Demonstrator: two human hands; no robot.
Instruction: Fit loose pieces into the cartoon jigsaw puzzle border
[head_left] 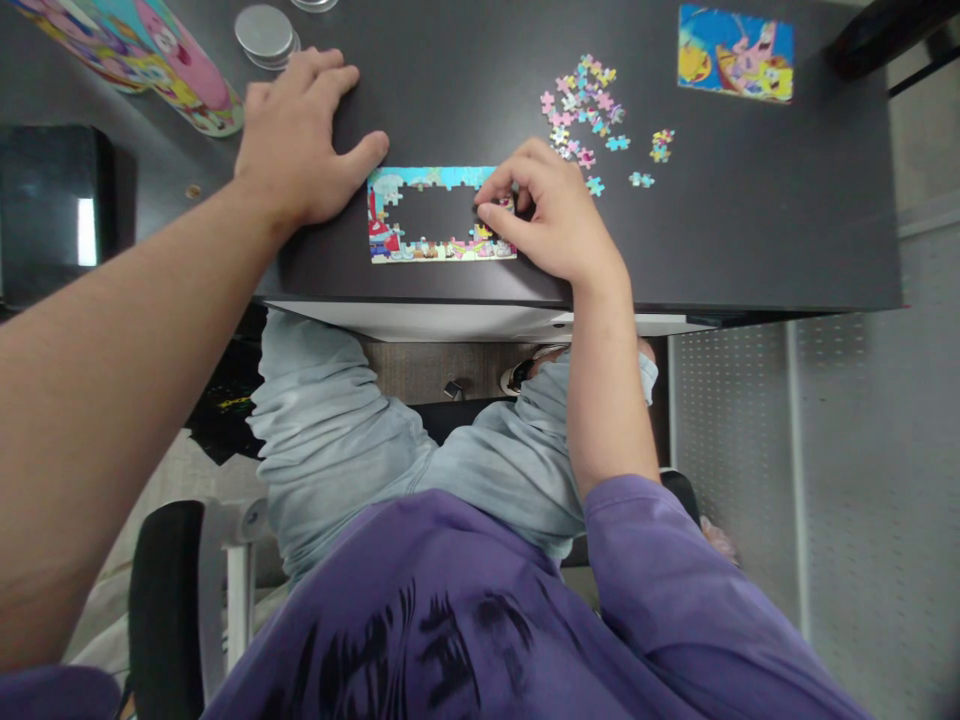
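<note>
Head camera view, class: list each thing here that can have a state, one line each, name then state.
Rectangular cartoon jigsaw puzzle frame: border joined, middle unfilled.
Loose pastel puzzle pieces: scattered, unjoined, on the dark tabletop.
Colourful reference picture card: lying flat, face up.
Round silver metal lids: stacked, lying flat.
Cartoon-printed tube: lying on its side.
Left hand: flat, pressing the tabletop beside the frame.
Right hand: fingertips pinched at the frame's right end.

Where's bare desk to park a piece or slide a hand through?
Free: the dark strip between the loose pieces and the reference picture, plus the desk right of the right hand. Also bare inside the puzzle frame. Crowded: the far-left corner by the tube and round lids, and around the left hand.
</note>
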